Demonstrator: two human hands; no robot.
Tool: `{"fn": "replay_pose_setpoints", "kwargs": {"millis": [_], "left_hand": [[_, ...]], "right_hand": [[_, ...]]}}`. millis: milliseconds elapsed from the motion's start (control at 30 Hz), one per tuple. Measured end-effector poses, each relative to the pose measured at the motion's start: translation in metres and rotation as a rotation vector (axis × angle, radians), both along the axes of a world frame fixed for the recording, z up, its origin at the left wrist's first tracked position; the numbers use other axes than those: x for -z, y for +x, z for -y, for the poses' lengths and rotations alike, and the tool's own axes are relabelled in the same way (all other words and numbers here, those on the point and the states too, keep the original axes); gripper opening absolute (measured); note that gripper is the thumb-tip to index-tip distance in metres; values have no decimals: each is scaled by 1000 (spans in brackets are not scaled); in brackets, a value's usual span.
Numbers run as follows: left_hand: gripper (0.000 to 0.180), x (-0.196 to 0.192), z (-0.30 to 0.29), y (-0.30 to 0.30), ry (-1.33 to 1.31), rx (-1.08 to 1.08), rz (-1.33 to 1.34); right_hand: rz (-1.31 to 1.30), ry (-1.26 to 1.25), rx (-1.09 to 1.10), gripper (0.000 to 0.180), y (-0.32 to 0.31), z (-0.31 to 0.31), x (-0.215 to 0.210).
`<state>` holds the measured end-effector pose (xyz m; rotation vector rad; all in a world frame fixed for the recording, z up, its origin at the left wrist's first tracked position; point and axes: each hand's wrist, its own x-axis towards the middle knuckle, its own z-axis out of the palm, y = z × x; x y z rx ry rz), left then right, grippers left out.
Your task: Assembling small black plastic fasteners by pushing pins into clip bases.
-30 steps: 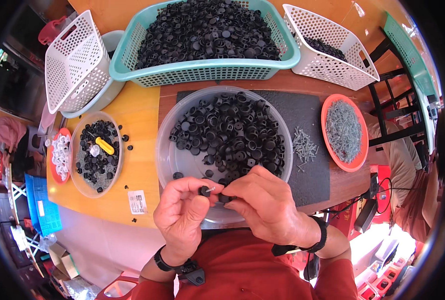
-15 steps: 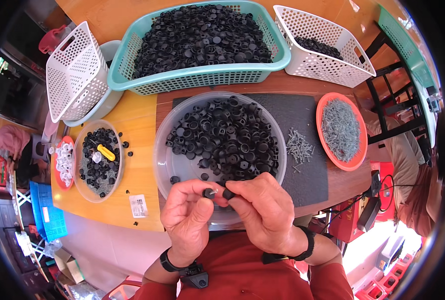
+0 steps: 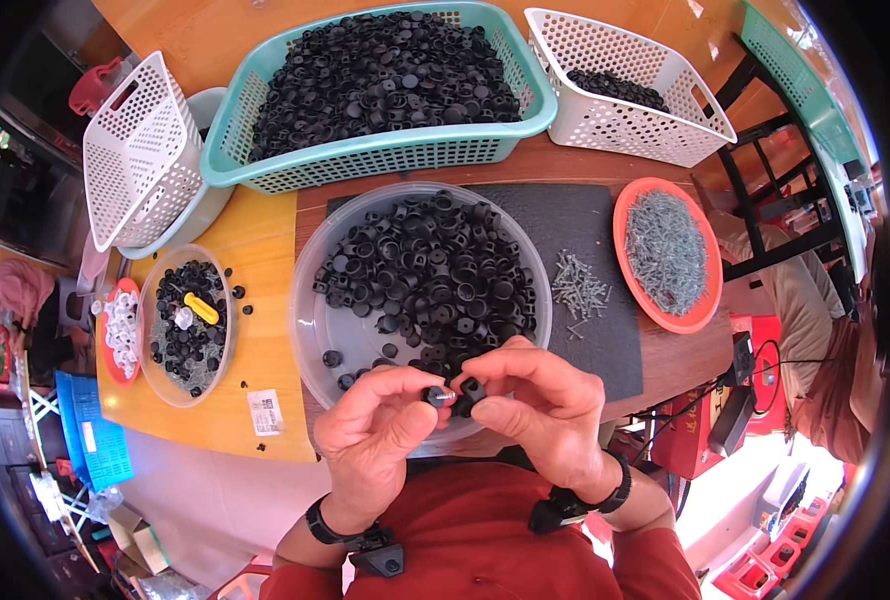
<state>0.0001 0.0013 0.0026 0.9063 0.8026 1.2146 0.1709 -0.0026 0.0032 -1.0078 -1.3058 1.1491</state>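
Note:
Between its thumb and index finger, my left hand [image 3: 377, 432] pinches a small black plastic cap [image 3: 431, 396] with a metal screw [image 3: 446, 397] pointing out to the right. My right hand [image 3: 547, 415] grips a second small black plastic part [image 3: 469, 394] by its fingertips, right at the screw's tip. Whether the screw has entered that part cannot be made out. Both hands are over the near rim of a clear round bowl [image 3: 308, 268], which holds a heap of black plastic parts [image 3: 435, 270].
A teal basket [image 3: 385, 160] piled with black parts stands behind the bowl, between two white baskets [image 3: 130, 150] [image 3: 625, 135]. Loose screws [image 3: 581, 285] lie on a dark mat [image 3: 605, 350] beside an orange plate of screws [image 3: 710, 305]. At left is a smaller clear tub [image 3: 147, 345] of mixed parts.
My hands have turned slightly, so the screw now points right toward the right hand's part. The whole view has shifted, moving the table's contents slightly left.

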Motion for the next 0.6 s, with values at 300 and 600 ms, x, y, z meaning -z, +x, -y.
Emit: {"fn": "replay_pose_setpoints", "kwargs": {"millis": [300,600], "left_hand": [[23,-5,1,2,83,-48,-129],[27,-9,0,4,169,-50,-304]], "right_hand": [[-713,-395,-167,27,5,-2,7],[-693,-446,-154,26,3,0,9]]}}
